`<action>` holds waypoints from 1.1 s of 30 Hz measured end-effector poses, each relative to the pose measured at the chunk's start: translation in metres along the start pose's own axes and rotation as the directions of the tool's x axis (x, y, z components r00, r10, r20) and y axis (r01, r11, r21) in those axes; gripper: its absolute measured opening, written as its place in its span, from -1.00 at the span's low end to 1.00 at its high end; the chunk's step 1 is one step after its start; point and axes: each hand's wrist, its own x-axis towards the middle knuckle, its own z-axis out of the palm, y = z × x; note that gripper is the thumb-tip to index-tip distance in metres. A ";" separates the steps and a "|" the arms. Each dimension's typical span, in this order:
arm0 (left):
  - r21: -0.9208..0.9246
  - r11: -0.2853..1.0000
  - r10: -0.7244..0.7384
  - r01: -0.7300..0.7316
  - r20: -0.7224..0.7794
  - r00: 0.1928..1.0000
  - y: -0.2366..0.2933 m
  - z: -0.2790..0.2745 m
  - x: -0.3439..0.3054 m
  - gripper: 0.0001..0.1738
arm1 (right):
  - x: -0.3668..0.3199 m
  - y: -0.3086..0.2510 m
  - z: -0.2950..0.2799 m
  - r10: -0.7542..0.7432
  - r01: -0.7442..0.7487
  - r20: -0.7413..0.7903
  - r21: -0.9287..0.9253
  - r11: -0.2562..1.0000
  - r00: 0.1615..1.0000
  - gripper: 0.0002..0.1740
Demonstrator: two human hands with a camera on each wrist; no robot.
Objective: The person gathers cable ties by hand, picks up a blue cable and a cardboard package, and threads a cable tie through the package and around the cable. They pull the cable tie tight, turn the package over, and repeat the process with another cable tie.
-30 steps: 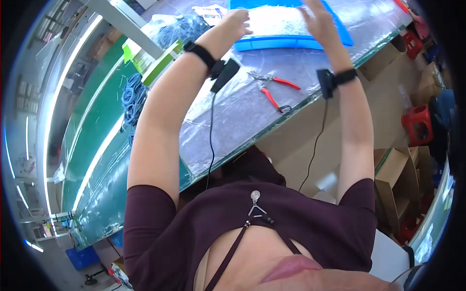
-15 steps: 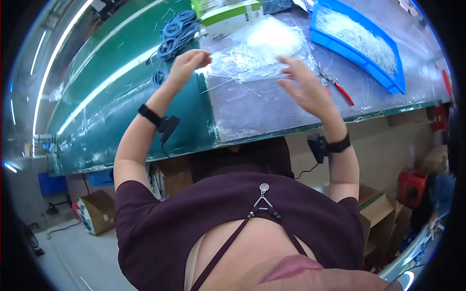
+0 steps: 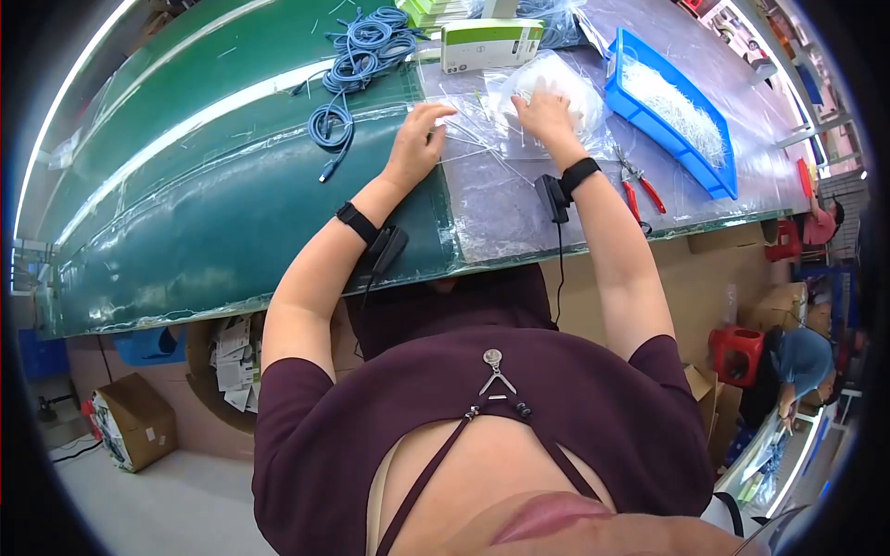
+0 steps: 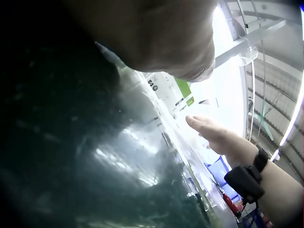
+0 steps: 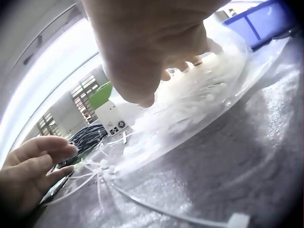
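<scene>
A clear plastic bag (image 3: 519, 144) packed with white cable ties lies on the grey part of the table. On top of it rests my right hand (image 3: 549, 119), fingers loosely spread. In the right wrist view the fingers of that hand reach over the bag (image 5: 190, 109); their tips are partly hidden. My left hand (image 3: 414, 144) hovers at the border of the green and grey surfaces, its fingers loosely bent around nothing. Between the hands several loose white cable ties (image 3: 477, 139) are scattered, just beyond the left fingertips.
Blue cable coils (image 3: 357, 56) lie at the back left, and a white and green box (image 3: 491, 46) stands behind the bag. Right of the bag are red-handled cutters (image 3: 632, 190) and a blue tray (image 3: 669, 148) of white strips. Beyond the table stands a red stool (image 3: 737, 355).
The view swung left from the blue tray to the bag. Both hands left the tray; the right came down onto the bag, the left moved beside the loose cable ties.
</scene>
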 end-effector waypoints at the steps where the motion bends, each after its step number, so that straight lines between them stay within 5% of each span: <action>1: 0.011 1.000 0.021 -0.021 0.035 0.999 -0.004 0.001 -0.001 -0.69 | 0.000 0.000 0.004 0.000 0.000 0.002 -0.013 1.000 1.000 -0.26; 4: 0.046 0.999 -0.009 0.004 0.100 0.995 -0.008 0.003 -0.005 -0.68 | -0.031 -0.012 0.003 -0.174 0.170 -0.039 -0.089 0.981 0.984 -0.26; 10: 0.022 0.996 -0.088 0.085 0.186 0.979 -0.011 0.002 -0.005 -0.62 | -0.094 -0.024 -0.004 -0.236 0.214 -0.088 -0.206 0.955 0.968 -0.32; 16: 0.156 0.979 0.080 -0.133 0.304 0.949 0.011 0.020 0.002 -0.56 | -0.100 -0.033 0.006 -0.338 0.293 -0.192 -0.228 0.929 0.921 -0.37; 21: -0.051 0.999 0.023 -0.015 0.152 0.988 0.001 0.005 0.002 -0.60 | -0.098 -0.026 -0.007 -0.383 0.364 -0.227 -0.122 0.923 0.896 -0.45; 24: 0.051 0.998 0.043 -0.047 0.076 0.996 -0.002 -0.035 0.013 -0.64 | -0.111 -0.010 -0.006 -0.527 0.588 -0.436 0.007 0.809 0.729 -0.52; 25: 0.054 0.997 0.053 -0.058 0.082 0.995 -0.003 -0.048 0.019 -0.64 | -0.122 -0.005 -0.017 -0.519 0.584 -0.446 0.010 0.812 0.729 -0.52; 27: 0.138 0.990 0.032 -0.015 -0.122 0.992 -0.008 -0.076 0.029 -0.67 | -0.144 0.002 -0.049 -0.515 0.612 -0.337 0.341 0.714 0.788 -0.58; 31: 0.231 0.967 -0.054 0.106 -0.222 0.974 -0.029 -0.093 0.026 -0.64 | -0.152 0.077 -0.077 -0.315 0.474 -0.534 0.188 0.860 0.784 -0.52; 33: 0.474 0.880 0.018 0.032 -0.100 0.995 -0.046 -0.082 0.016 -0.51 | -0.147 0.136 -0.058 -0.182 0.300 -0.563 0.125 0.946 0.807 -0.49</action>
